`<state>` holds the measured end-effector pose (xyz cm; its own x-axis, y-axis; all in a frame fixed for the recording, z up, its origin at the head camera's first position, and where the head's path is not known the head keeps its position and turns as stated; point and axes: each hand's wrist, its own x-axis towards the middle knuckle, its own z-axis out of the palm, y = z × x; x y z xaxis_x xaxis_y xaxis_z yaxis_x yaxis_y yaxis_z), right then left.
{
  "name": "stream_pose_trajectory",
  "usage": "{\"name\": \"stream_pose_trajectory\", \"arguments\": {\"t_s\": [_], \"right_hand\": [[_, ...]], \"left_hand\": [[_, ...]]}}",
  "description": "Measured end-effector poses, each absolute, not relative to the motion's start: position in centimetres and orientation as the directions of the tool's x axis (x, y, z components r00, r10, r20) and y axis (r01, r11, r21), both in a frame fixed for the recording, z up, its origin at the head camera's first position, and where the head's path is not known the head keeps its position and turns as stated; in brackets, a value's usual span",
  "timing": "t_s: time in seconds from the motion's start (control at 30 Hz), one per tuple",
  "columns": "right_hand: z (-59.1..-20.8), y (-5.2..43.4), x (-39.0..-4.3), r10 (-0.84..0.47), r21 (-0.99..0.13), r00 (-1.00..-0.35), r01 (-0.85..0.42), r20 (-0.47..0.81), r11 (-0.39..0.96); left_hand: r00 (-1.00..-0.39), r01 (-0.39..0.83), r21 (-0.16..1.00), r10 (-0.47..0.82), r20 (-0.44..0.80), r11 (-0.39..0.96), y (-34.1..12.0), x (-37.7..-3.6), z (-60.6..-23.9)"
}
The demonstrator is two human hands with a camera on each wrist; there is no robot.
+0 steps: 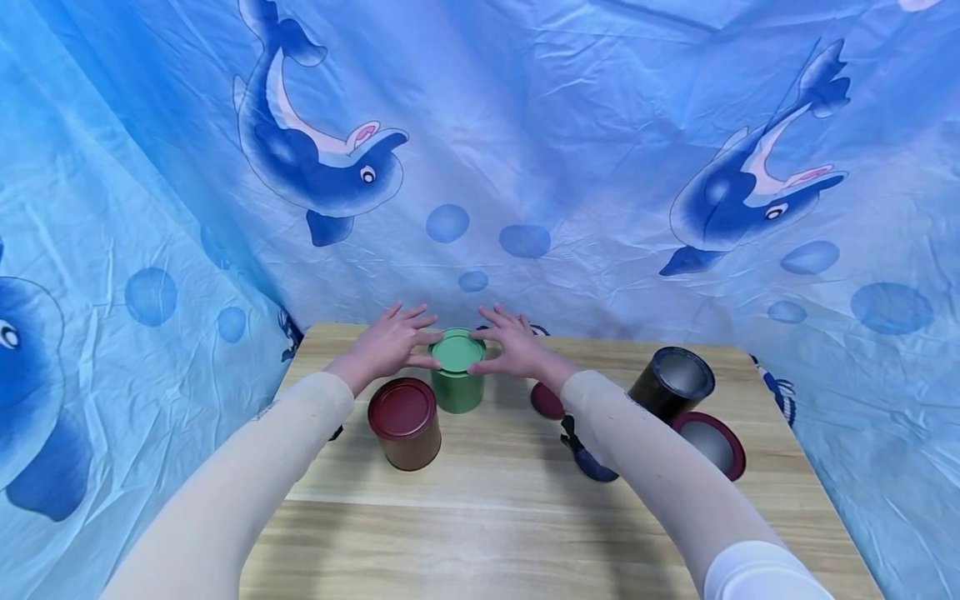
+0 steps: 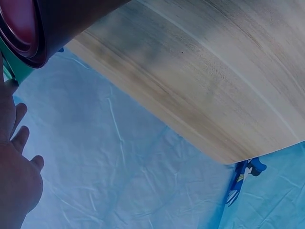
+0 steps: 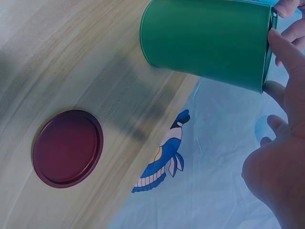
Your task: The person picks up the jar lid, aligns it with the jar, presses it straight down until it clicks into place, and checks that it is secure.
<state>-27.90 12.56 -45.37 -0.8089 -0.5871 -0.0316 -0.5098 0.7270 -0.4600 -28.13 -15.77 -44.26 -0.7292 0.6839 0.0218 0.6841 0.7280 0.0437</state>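
Note:
A green tin (image 1: 457, 385) with a green lid (image 1: 457, 350) stands upright near the far edge of the wooden table (image 1: 510, 517). My left hand (image 1: 390, 343) and right hand (image 1: 517, 348) flank it, fingers spread and fairly straight, thumbs and forefingers touching the lid's rim from either side. In the right wrist view the right hand's fingertips (image 3: 281, 45) lie against the top edge of the green tin (image 3: 205, 43). The left wrist view shows only the left hand's palm (image 2: 14, 181) and a sliver of green.
A brown tin with a dark red lid (image 1: 405, 421) stands just in front of the left hand. A loose dark red lid (image 1: 546, 402) lies by the right wrist. At the right are an open black tin (image 1: 671, 383) and a red-rimmed lid (image 1: 708, 442). Blue dolphin cloth (image 1: 525, 167) surrounds the table.

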Motion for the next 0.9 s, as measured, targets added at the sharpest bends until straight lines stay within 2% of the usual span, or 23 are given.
{"name": "stream_pose_trajectory", "arguments": {"t_s": [0.43, 0.9], "right_hand": [[-45.49, 12.15, -27.68, -0.562, -0.441, -0.827, -0.493, -0.032, 0.750], [-45.02, 11.58, -27.32, -0.543, -0.348, -0.840, -0.504, -0.017, 0.791]], "left_hand": [[-0.720, 0.694, 0.005, 0.694, 0.005, 0.720, -15.87, -27.99, -43.81], [-0.753, 0.658, -0.032, 0.658, -0.017, 0.752, -15.19, -27.47, -43.72]]}}
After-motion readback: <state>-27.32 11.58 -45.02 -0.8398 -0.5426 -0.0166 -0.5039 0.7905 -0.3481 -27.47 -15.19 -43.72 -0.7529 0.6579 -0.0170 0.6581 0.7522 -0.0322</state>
